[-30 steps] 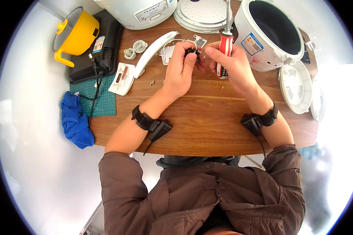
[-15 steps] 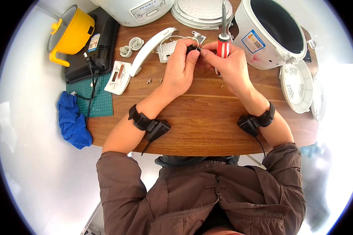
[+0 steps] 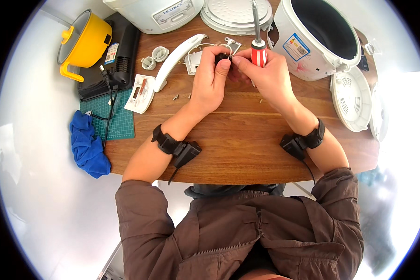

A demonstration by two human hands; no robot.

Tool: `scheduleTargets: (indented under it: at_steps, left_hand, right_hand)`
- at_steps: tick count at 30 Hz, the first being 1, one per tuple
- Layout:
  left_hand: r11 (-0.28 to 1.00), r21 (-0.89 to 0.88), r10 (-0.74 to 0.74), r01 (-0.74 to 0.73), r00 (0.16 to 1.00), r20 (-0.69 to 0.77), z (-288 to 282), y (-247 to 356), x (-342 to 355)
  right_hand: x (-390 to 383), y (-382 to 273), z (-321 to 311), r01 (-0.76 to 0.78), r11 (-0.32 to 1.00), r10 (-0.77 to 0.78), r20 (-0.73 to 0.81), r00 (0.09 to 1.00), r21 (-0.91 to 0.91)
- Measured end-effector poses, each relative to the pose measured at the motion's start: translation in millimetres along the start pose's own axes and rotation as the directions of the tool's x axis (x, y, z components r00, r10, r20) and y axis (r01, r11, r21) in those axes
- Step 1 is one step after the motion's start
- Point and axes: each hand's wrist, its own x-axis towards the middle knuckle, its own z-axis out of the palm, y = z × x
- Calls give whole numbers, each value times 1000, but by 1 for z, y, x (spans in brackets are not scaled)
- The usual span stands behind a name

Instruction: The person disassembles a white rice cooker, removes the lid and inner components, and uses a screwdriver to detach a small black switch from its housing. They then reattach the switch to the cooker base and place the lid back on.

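Note:
Between the thumb and fingers of my left hand [image 3: 208, 84] is a small black part [image 3: 222, 58], mostly covered by the fingers. A thin white wire [image 3: 209, 45] loops near it. My right hand [image 3: 274, 80] is closed around a screwdriver [image 3: 259, 57] with a red and white striped handle, its metal shaft pointing up and away. The thumb and index fingertip of that hand also meet at the black part's right side. Just beyond my left hand lie a white plastic piece [image 3: 193, 62] and a small metal-and-white bracket [image 3: 233, 44], both partly hidden.
Left of my hands lie a curved white handle [image 3: 178, 59], a white panel [image 3: 140, 94], two round white caps [image 3: 160, 53] and small screws [image 3: 176, 97]. A white cooker body [image 3: 308, 51] and perforated cover [image 3: 351, 100] stand right. A yellow pot [image 3: 86, 42] and blue cloth [image 3: 87, 148] sit left.
Both hands have shifted slightly left with the black part. The screwdriver in my right hand has moved left and leans a little more to the left.

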Motion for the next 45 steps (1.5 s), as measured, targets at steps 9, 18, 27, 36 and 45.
scheduleTargets:
  at_steps: [9, 18, 27, 36, 45]
  left_hand:
    - [996, -78, -54, 52, 998, -13, -1, 4, 0]
    - [989, -117, -100, 96, 995, -25, -8, 0, 3]
    - [916, -359, -164, 178, 984, 69, -11, 3, 3]
    - [929, -295, -175, 223, 968, 178, -9, 1, 0]
    - [847, -471, -193, 247, 968, 160, -11, 11, 3]
  right_hand:
    - [1, 1, -8, 186, 869, -239, -60, 969, -459]
    - [18, 7, -35, 159, 499, -60, 149, 987, -852]
    - [22, 4, -38, 141, 627, -81, 116, 990, -766]
    - [7, -12, -20, -30, 986, 56, 154, 986, -165]
    - [7, -16, -27, 3, 975, 19, 96, 995, -220]
